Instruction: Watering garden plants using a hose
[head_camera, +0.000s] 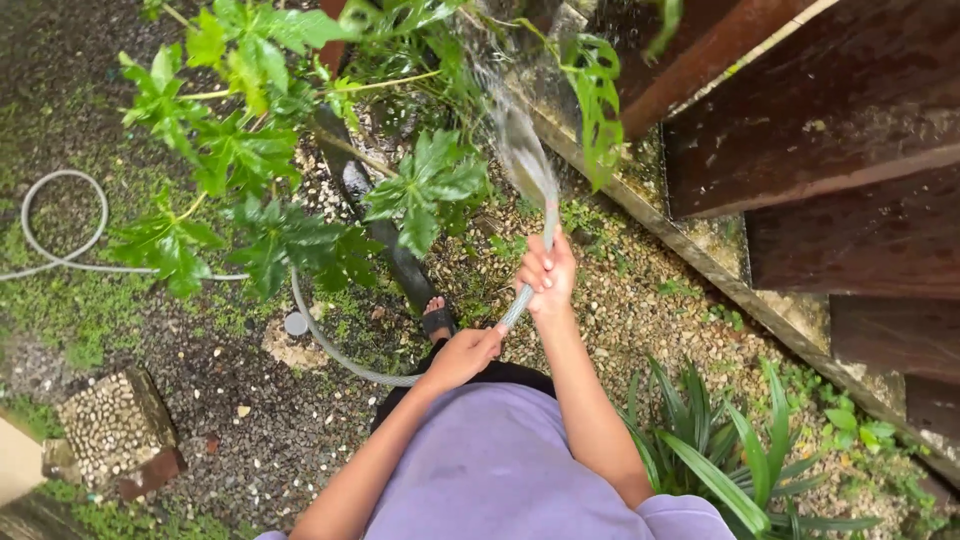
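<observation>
Both hands hold a pale grey garden hose (330, 345). My right hand (548, 275) grips it near the open end, thumb up by the nozzle. My left hand (462, 355) clasps the hose a little lower, near my waist. A fan of water (520, 150) sprays up and away from the hose end toward a tall plant with big lobed green leaves (260, 170). The hose runs left across the gravel and loops at the far left (60, 225). My foot in a black sandal (437, 318) stands on the gravel below the hands.
A brown wooden fence (830, 160) on a wet concrete kerb (720, 270) runs along the right. A spiky long-leaved plant (715, 445) grows at my right side. A pebble-faced block (115, 430) sits at lower left on gravel and moss.
</observation>
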